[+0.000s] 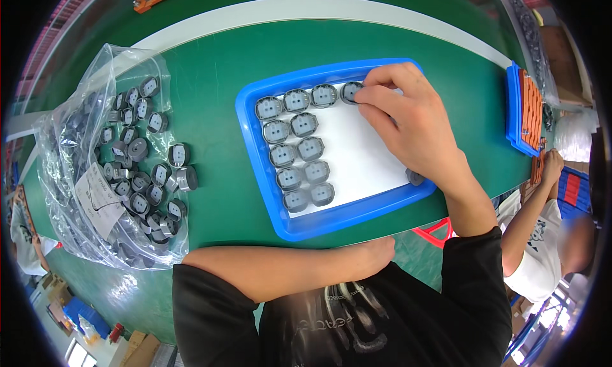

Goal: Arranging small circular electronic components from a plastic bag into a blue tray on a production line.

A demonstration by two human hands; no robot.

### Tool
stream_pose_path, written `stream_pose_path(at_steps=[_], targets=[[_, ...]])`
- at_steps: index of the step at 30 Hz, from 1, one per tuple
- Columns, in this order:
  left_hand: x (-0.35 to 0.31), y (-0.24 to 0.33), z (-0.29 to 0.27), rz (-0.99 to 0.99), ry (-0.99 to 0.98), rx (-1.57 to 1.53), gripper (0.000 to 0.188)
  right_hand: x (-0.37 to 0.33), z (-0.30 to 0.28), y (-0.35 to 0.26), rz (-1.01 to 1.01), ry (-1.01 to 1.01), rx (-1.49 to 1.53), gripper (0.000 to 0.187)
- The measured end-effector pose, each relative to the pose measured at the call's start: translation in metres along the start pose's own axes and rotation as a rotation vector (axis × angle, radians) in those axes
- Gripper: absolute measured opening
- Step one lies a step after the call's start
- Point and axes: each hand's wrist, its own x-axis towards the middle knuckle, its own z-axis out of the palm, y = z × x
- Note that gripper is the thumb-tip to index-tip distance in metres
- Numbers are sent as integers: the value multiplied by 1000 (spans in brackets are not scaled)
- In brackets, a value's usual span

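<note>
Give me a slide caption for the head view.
Right hand pinching gray part at far side of blue tray.

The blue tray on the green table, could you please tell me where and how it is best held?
I would hold the blue tray by its raised rim, one hand coming from the left and one from the right, since opposed support should keep the rows of grey parts level. The left side is exposed; the right hand covers some of the right.

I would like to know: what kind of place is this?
Most likely a factory or workshop: a long green worktable, a clear plastic bag of many small grey parts, and a blue tray with similar parts set in rows.
</note>
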Motion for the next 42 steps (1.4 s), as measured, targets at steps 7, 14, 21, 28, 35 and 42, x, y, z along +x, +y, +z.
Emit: stream_pose_path(at_steps=[7, 14, 21, 28, 35, 42], targets=[[-2, -2, 2, 21, -32, -69, 9, 2, 6, 1, -5, 17, -3, 16], [-4, -1, 8, 5, 125, -42, 11, 4, 1, 4, -24, 2, -7, 16], [-6, 2, 16, 0, 179, 15, 17, 7, -3, 6, -97, -13, 33, 16], [-6, 2, 20, 18, 196, 44, 16, 4, 3, 5, -107, -22, 34, 17], [-6, -1, 5, -23, 103, -54, 16, 5, 5, 5, -90, 31, 32, 13], [-3, 5, 11, -29, 90, 51, 17, 5, 8, 5, -83, 36, 39, 12]])
